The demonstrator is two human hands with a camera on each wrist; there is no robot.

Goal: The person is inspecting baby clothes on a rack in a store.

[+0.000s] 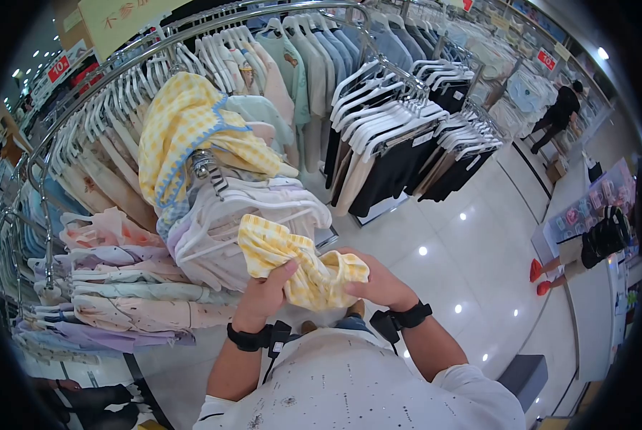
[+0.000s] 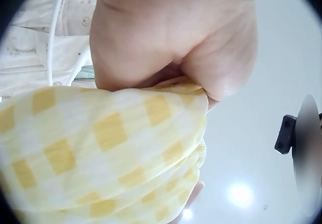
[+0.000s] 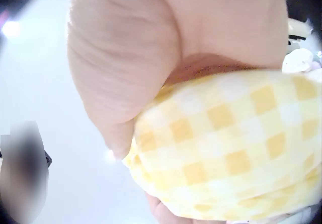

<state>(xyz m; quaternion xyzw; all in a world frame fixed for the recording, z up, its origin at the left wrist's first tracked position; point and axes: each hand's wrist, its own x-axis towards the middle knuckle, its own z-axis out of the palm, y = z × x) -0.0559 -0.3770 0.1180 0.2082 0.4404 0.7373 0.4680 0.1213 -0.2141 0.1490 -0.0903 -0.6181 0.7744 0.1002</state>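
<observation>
Both hands hold a bunched yellow-and-white checked garment (image 1: 312, 278) in front of the chest. My left hand (image 1: 265, 292) grips its left part, the thumb lying on top of the cloth. On the other side my right hand (image 1: 387, 284) pinches the gathered right end. In the left wrist view the checked cloth (image 2: 110, 133) hangs over the fingers and hides most of them. The right wrist view shows the thumb pressed along the edge of the cloth (image 3: 226, 133). Just beyond are white hangers (image 1: 256, 204) with pale clothes on a rail.
Another yellow checked garment (image 1: 181, 122) with blue trim drapes over the rail end. Folded-over pastel clothes (image 1: 134, 294) hang at the left, dark and beige trousers (image 1: 385, 172) ahead right. One person (image 1: 559, 111) stands at the far right, another with red shoes (image 1: 539, 276) nearer.
</observation>
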